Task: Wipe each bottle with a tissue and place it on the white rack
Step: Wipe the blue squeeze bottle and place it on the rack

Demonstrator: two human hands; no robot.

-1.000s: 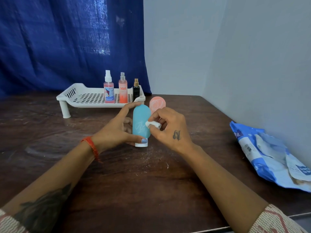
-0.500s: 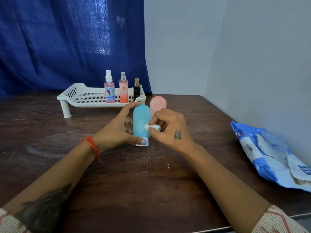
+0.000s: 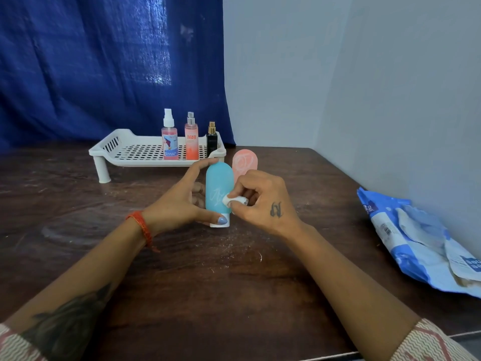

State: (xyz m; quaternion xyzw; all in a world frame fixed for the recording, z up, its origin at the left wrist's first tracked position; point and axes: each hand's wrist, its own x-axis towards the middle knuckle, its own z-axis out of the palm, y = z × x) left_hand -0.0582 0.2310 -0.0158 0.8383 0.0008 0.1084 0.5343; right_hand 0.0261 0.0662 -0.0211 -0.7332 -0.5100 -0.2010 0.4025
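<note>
We hold the teal rounded squeeze bottle (image 3: 218,187) upright on its white cap, our left hand (image 3: 182,204) curled round it, thumb at the cap. Our right hand (image 3: 263,201) pinches a small white wadded tissue (image 3: 230,200) against its front. Beyond both hands stands the white perforated plastic rack (image 3: 135,152).

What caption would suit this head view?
Right hand wipes the blue bottle with a tissue; left hand steadies it.

The orange spray bottle (image 3: 191,142) on the white rack (image 3: 135,152) reads "ENGAGE"; other labels stay illegible.
</note>
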